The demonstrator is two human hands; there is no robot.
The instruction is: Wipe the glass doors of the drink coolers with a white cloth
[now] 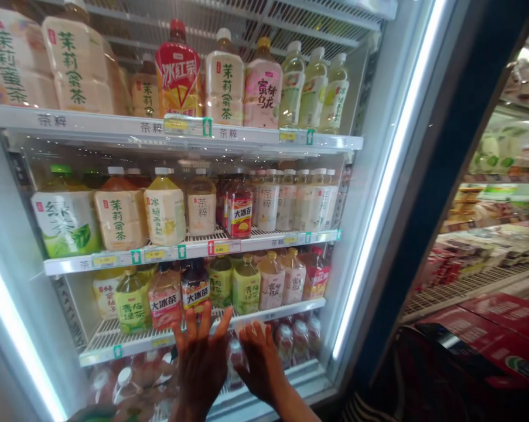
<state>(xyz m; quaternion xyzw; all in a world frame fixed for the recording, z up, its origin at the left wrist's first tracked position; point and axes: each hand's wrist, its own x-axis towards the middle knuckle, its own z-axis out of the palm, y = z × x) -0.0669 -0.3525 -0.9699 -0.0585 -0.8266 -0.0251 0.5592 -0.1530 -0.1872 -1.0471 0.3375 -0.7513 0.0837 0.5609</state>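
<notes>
My left hand (202, 357) is raised at the bottom centre with its fingers spread, holding nothing. Its fingertips overlap the lower edge of a dark-labelled iced tea bottle (195, 288) on the third shelf; whether they touch cannot be made out. A pink-labelled tea bottle (165, 302) stands just left of it. To the right, my right hand (260, 360) is also open, thumb apart, in front of the shelf's front rail (290, 312). Beyond it are green tea bottles (246, 287) and a pale pink peach oolong bottle (272, 284).
Upper shelves of the lit cooler hold large tea bottles (222, 82) and smaller ones, such as a red-labelled bottle (240, 211). Reddish bottles (285, 343) fill the bottom level. A bright light strip (389, 176) edges the right frame. Red boxes (501, 328) and stocked shelves lie farther right.
</notes>
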